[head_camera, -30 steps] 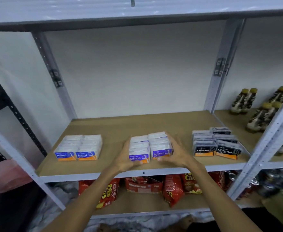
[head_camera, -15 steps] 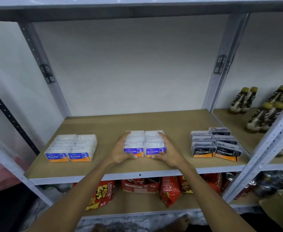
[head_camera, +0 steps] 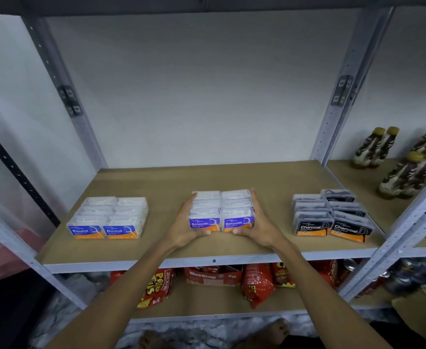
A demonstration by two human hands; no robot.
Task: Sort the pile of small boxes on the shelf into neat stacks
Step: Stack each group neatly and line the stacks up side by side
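Note:
Three groups of small clear floss boxes stand on the brown shelf board (head_camera: 171,182). In the middle are the purple-labelled Smooth boxes (head_camera: 222,210), two neat side-by-side stacks. My left hand (head_camera: 185,229) presses flat against their left side, thumb under the front. My right hand (head_camera: 258,226) presses the right side the same way. The blue-labelled Round boxes (head_camera: 108,217) sit at the left. The black Charcoal boxes (head_camera: 331,217) sit at the right, slightly staggered.
Brown bottles (head_camera: 403,170) with yellow caps stand on the neighbouring shelf at right. Grey metal uprights (head_camera: 342,91) frame the bay. Red snack bags (head_camera: 257,283) and a red carton fill the shelf below. Cans (head_camera: 413,275) and a cardboard box are at lower right.
The two Smooth stacks were skewed and apart; both hands have squeezed them together into a straight block and slid it slightly back. The view has tilted down.

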